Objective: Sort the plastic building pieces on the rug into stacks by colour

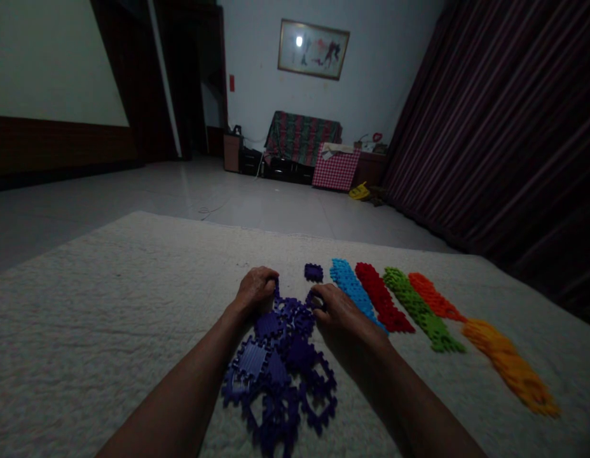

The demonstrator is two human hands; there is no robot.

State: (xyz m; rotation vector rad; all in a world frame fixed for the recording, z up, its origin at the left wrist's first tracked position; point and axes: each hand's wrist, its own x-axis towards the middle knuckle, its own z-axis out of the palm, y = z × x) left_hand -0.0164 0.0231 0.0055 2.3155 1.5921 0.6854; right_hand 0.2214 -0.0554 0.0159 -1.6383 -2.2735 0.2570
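A loose heap of purple interlocking tiles (276,372), some solid and some with open middles, lies between my forearms. My left hand (257,286) pinches a purple tile (276,288) held on edge at the heap's far left. Across from it, my right hand (332,301) is closed on another purple tile (310,296) at the far right of the heap. Just beyond my hands, a separate small stack of purple tiles (313,273) sits on the cream mat.
Right of my right hand lie overlapped rows of tiles: blue (352,286), red (381,298), green (421,308), orange (433,296) and yellow (509,362). The cream quilted mat (133,273) spreads over a tiled floor (285,207). A dark curtain (495,140) hangs at right.
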